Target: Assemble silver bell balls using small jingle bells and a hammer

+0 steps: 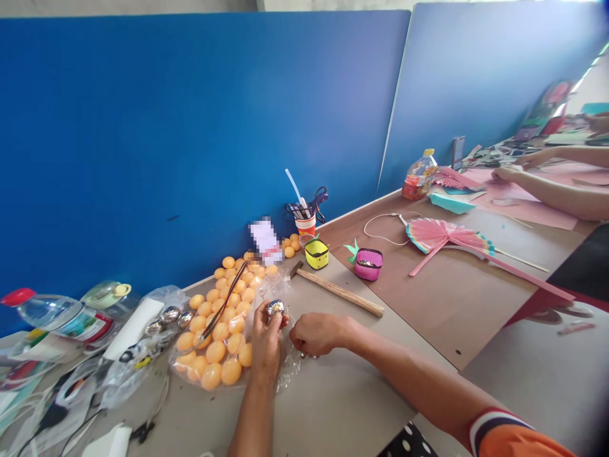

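Note:
My left hand (266,336) is closed around a shiny silver ball (276,308), which shows above the thumb and fingertips. Close beside it, my right hand (318,334) is closed with its fingers curled down. What those fingers pinch is hidden, though crinkled clear plastic (288,373) lies just below them on the table. To the left of my hands is a clear bag full of orange balls (216,351). A hammer (342,293) with a wooden handle rests beyond my right hand.
Behind the hammer stand a yellow basket (316,255), a magenta basket (369,265) and a cup of pens (305,223). Bottles (66,317), more silver balls (170,315) and cables clutter the left. A pink paper fan (440,236) lies rightward, near another person's arms (547,184).

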The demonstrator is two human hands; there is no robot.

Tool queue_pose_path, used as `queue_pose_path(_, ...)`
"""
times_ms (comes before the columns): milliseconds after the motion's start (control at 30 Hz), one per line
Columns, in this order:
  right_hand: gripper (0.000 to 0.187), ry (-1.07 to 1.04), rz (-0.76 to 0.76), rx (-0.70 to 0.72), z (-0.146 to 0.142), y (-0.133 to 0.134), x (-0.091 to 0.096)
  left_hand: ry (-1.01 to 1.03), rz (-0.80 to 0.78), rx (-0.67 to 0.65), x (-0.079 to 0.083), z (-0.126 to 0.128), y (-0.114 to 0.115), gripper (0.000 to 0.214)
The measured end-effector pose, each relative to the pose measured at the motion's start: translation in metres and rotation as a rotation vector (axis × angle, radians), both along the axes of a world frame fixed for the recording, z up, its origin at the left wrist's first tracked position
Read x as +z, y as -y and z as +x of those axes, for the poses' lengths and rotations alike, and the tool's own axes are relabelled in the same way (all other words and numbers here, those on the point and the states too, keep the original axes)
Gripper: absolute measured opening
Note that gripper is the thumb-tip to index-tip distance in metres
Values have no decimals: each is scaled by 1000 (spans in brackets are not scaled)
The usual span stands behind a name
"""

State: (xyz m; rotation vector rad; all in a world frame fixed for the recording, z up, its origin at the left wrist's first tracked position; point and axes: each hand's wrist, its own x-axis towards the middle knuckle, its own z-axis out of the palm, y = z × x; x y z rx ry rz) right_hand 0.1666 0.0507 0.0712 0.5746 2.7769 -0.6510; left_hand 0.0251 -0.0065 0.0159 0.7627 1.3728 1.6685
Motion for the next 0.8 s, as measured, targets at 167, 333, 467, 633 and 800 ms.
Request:
queue_pose_path(167, 28, 27, 37, -31, -1, -1, 1, 4, 15, -9, -2, -2, 1, 50)
queue_pose_path(333, 16, -142, -22, -64, 5, -10, 3, -16, 40, -14, -1, -2, 2, 50)
queue_pose_path(467, 13, -466, -290, -283, 11, -26, -3, -112, 28, -15, -4, -4, 1, 51)
queue_pose_path(633, 8, -786, -814, -482, 10, -39, -16, -128, 33, -29, -5, -5, 2, 51)
queue_pose_path(800, 24, -889, -1133, -491, 9, -41, -22, -142, 7, -43, -4, -6, 4, 54)
